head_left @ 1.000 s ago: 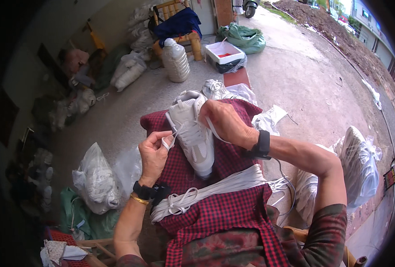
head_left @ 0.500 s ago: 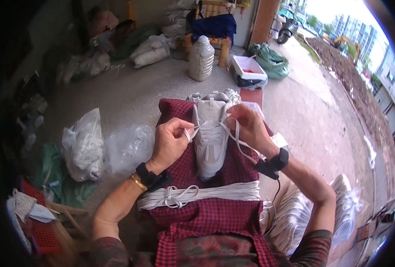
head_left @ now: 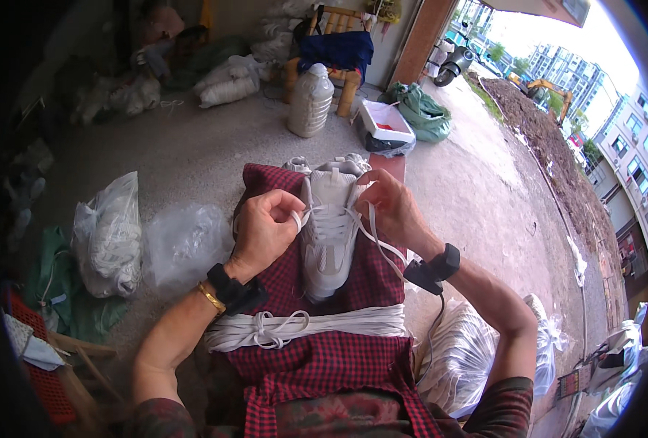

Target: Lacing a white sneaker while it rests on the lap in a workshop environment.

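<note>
A white sneaker (head_left: 329, 241) rests on the red-and-black checked cloth (head_left: 373, 271) over my lap, its toe toward me. On the shoe's left, my left hand (head_left: 265, 226) pinches one end of a white shoelace (head_left: 376, 241) close to the upper eyelets. My right hand (head_left: 391, 208) is closed around the lace on the other side, and a loop of it hangs below the fingers. Across my lap, nearer to me, lies a bundle of white laces (head_left: 338, 321), knotted at its left part. More shoes (head_left: 295, 165) show partly behind the sneaker.
Clear bags of white shoes or laces stand at left (head_left: 112, 241) and lower right (head_left: 459, 358). Ahead are a large plastic jug (head_left: 311, 102), a white box (head_left: 386, 123), a green sack (head_left: 420, 113) and a bamboo chair (head_left: 347, 91). A person (head_left: 160, 44) sits far back left.
The whole view has swung slightly to the right, so things sit further left. Both hands stay at the sneaker's upper eyelets, still gripping the lace.
</note>
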A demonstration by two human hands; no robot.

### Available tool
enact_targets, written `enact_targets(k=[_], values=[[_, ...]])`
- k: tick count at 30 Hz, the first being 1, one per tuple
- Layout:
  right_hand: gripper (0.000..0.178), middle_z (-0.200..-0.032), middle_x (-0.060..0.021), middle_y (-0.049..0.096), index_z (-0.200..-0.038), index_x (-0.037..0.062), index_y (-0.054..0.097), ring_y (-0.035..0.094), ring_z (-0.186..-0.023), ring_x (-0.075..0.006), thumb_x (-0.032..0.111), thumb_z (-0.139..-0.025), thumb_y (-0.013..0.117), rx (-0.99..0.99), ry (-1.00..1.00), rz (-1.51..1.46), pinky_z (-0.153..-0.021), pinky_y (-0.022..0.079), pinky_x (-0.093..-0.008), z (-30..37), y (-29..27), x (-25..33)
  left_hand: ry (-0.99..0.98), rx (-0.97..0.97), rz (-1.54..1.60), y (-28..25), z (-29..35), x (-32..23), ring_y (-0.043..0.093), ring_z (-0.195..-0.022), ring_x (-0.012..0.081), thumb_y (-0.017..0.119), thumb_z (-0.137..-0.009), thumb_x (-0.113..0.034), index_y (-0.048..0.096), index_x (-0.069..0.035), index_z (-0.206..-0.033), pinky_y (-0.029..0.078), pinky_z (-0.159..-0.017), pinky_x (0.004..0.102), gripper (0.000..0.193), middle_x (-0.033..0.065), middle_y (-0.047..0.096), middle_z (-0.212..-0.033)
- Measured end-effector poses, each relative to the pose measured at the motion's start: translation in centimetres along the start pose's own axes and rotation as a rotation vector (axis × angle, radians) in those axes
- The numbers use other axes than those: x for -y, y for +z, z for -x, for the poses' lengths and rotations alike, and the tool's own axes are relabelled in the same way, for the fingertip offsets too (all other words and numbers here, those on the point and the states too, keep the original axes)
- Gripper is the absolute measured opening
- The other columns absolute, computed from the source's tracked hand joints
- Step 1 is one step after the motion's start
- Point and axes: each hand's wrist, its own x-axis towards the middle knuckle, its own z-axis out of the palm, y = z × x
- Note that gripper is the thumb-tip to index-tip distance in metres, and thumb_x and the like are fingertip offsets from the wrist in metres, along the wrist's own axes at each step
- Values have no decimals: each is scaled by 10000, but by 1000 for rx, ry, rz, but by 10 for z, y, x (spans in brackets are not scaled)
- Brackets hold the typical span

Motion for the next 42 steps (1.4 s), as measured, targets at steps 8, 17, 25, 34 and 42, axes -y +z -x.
enact_targets(k=[8,17,25,34,42], values=[[380,-817,-43,692,-1204,27,507,636,-745,-110,14,-853,653,40,-16,62,-663,518,-284,-2,-2,13,-62,119,-123,-6,-24,-5,601,-692,56,647,-788,65,606,13,-906,505,-624,217,135,21,643,-784],[415,-827,-62,717,-1161,63,608,681,-772,-166,-65,-769,652,68,38,78,-694,533,-309,-5,-6,12,-77,102,-83,-17,-17,-9,652,-746,83,685,-810,26,661,15,-941,539,-650,231,133,53,685,-800],[373,-839,-64,711,-1139,49,619,685,-772,-141,-53,-783,661,96,78,37,-702,538,-295,-6,-8,13,-114,54,101,0,1,-8,653,-711,69,669,-827,30,664,18,-1042,536,-634,212,216,61,694,-818],[264,-816,-33,686,-1065,43,629,652,-743,-119,-23,-814,674,90,5,60,-688,538,-291,-10,-5,5,-88,64,0,-6,-11,-10,615,-607,48,656,-782,51,633,1,-1081,477,-543,222,304,34,688,-761],[386,-859,-138,722,-1113,53,638,716,-815,-248,-94,-758,619,217,38,245,-703,545,-349,-17,-20,34,217,177,-292,-9,-22,-18,565,-549,95,598,-778,82,591,-24,-1097,453,-541,253,336,78,654,-721]])
